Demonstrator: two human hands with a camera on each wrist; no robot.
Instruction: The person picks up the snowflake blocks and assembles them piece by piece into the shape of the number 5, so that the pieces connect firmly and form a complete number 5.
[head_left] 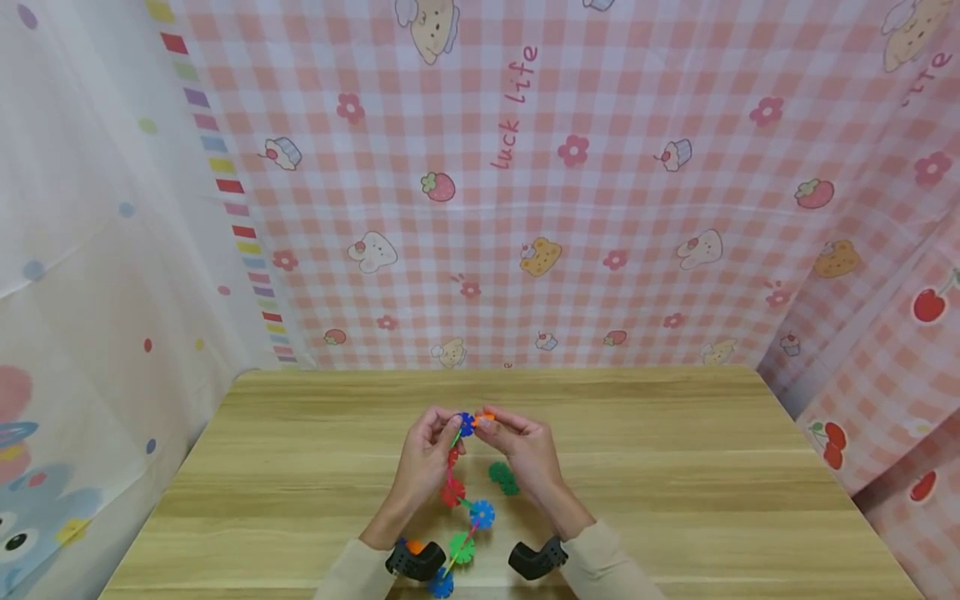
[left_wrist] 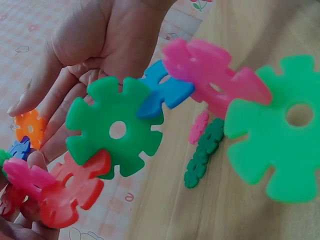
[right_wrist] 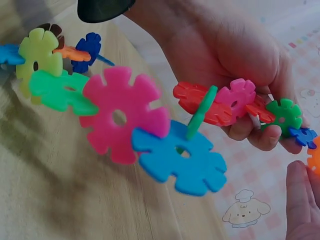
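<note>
A chain of interlocking plastic snowflake discs runs from my hands back toward my body. My left hand (head_left: pixel 426 457) grips its far end near a dark blue disc (head_left: pixel 467 424). Between the thumb and fingers of my right hand (head_left: pixel 527 454) is an orange disc (head_left: pixel 486 417), right at the edge of the dark blue one. Behind these come a green disc (right_wrist: pixel 284 116), a pink disc (right_wrist: pixel 236 97) and a red disc (left_wrist: pixel 72 190). A larger green disc (left_wrist: pixel 117 129), a light blue disc (right_wrist: pixel 181 157) and a bright pink disc (right_wrist: pixel 120 112) follow, hanging below the hands.
Joined dark green discs (head_left: pixel 503 477) lie on the wooden table (head_left: pixel 675 467) beside my right wrist, with a small pink disc (left_wrist: pixel 199 127) by them. Farther along the chain are yellow (right_wrist: pixel 40 60) and orange (right_wrist: pixel 72 53) discs. A checked cloth (head_left: pixel 600 208) hangs behind the table.
</note>
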